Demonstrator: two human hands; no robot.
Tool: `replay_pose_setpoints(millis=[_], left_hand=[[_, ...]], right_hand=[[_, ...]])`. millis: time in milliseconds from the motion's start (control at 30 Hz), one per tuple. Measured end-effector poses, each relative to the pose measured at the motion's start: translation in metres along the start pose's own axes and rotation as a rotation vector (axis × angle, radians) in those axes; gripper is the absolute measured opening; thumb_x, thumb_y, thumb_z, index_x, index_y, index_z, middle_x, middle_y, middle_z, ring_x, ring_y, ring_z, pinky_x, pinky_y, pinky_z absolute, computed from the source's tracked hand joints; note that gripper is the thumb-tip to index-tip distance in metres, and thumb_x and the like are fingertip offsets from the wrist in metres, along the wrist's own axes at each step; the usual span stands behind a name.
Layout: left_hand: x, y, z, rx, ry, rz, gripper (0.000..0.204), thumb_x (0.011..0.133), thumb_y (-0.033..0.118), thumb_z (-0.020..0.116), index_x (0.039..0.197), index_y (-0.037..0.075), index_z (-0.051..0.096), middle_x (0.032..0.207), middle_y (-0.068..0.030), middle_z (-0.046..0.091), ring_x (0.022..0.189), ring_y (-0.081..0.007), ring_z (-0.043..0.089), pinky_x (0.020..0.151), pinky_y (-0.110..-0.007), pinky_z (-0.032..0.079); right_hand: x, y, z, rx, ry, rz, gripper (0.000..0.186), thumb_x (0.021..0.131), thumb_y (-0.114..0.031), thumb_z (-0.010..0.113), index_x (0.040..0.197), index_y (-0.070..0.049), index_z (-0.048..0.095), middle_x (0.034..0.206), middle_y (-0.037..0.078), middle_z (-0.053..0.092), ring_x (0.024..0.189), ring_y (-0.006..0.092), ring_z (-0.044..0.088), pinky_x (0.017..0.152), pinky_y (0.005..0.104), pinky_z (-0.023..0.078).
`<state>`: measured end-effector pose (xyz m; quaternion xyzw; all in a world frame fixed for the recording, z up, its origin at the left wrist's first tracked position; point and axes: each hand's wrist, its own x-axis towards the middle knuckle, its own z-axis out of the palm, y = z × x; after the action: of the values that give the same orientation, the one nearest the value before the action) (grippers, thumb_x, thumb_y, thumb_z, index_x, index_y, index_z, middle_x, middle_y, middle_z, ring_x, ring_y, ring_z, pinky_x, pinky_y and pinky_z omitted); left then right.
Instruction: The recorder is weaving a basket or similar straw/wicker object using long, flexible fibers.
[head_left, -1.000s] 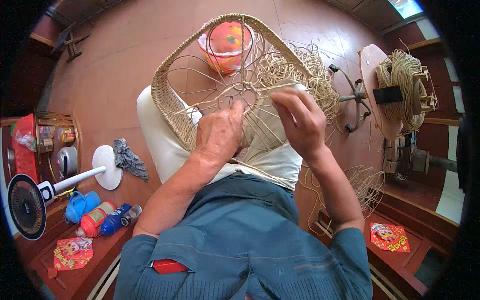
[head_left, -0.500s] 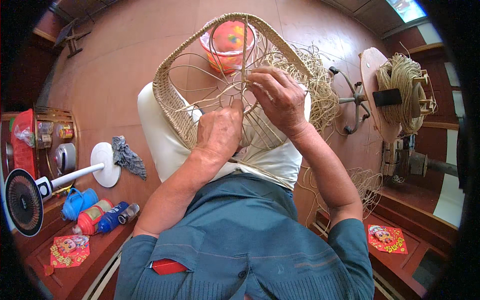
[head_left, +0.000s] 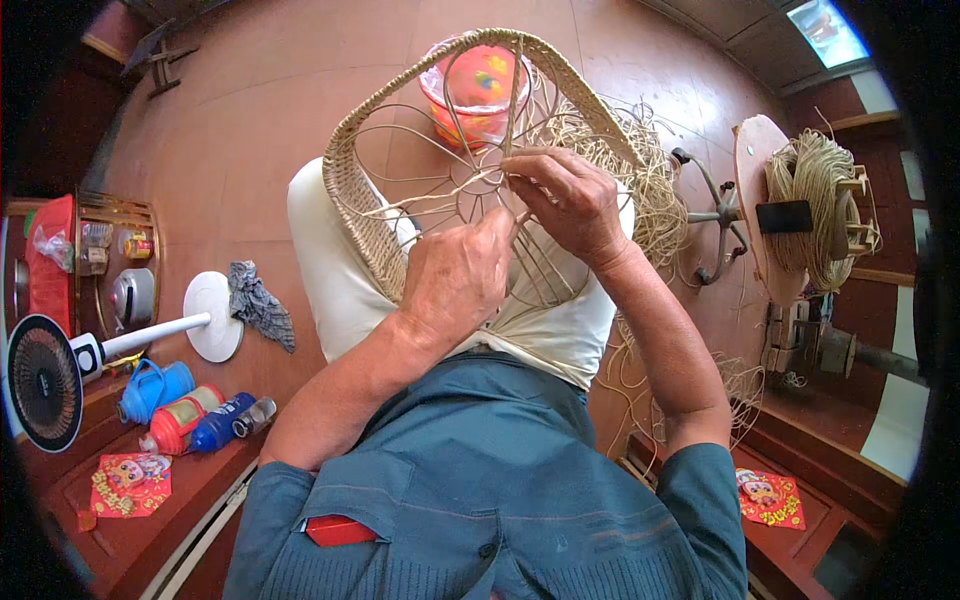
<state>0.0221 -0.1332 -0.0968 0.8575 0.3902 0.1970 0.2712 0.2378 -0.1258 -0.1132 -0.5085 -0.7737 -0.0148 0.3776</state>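
Note:
Across my thighs rests a rounded wire frame, its outer band [head_left: 352, 158] covered in tan woven cord. Inside are bent wire loops and a small central ring, with one cord-wrapped spoke [head_left: 517, 85] running up to the far rim. My right hand [head_left: 572, 203] is closed in a pinch at the lower end of that spoke, on thin tan cord. Just below and left, my left hand [head_left: 455, 268] is closed beside the central ring, its back toward me, hiding what its fingers hold. Pale cord strands [head_left: 455, 188] cross the frame left of the ring.
A red bucket [head_left: 465, 125] stands beyond the frame. Loose cord [head_left: 655, 215] heaps to the right, near a wheeled stand base [head_left: 725, 215] and a large cord coil [head_left: 812, 190]. At left are a fan [head_left: 45, 383], a grey cloth [head_left: 260, 305] and several flasks [head_left: 185, 415].
The whole view has shifted slightly, so the frame appears farther right. My left fingers have moved a little toward the right hand. The right hand keeps its pinch near the spoke.

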Motion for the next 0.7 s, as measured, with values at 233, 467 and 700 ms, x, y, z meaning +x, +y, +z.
replay_pose_setpoints(millis=[233, 467, 700], left_hand=[[-0.009, -0.002, -0.011, -0.074, 0.068, -0.021, 0.014, 0.108, 0.017, 0.063, 0.112, 0.005, 0.067, 0.095, -0.0189, 0.072, 0.087, -0.0421, 0.073, 0.072, -0.052, 0.057], [-0.003, 0.006, -0.005, -0.083, 0.118, 0.073, 0.017, 0.107, 0.016, 0.065, 0.116, 0.003, 0.071, 0.101, -0.0189, 0.074, 0.089, -0.0407, 0.074, 0.075, -0.05, 0.058], [-0.004, 0.004, -0.023, -0.054, 0.075, -0.019, 0.024, 0.103, 0.017, 0.073, 0.122, 0.003, 0.07, 0.108, -0.0167, 0.071, 0.093, -0.0387, 0.074, 0.08, -0.047, 0.059]], right_hand=[[0.0, 0.008, 0.013, 0.009, 0.063, -0.066, 0.021, 0.087, -0.005, 0.086, 0.104, -0.009, 0.075, 0.1, 0.004, 0.079, 0.085, 0.0233, 0.077, 0.077, 0.0355, 0.061], [-0.001, 0.009, 0.015, 0.042, 0.074, -0.035, 0.017, 0.092, -0.008, 0.082, 0.104, -0.011, 0.07, 0.094, 0.006, 0.073, 0.088, 0.0265, 0.074, 0.078, 0.0391, 0.059], [-0.004, 0.009, 0.02, 0.073, 0.142, -0.02, 0.017, 0.092, -0.006, 0.081, 0.099, -0.01, 0.067, 0.089, 0.006, 0.072, 0.083, 0.0269, 0.073, 0.075, 0.0392, 0.059]])
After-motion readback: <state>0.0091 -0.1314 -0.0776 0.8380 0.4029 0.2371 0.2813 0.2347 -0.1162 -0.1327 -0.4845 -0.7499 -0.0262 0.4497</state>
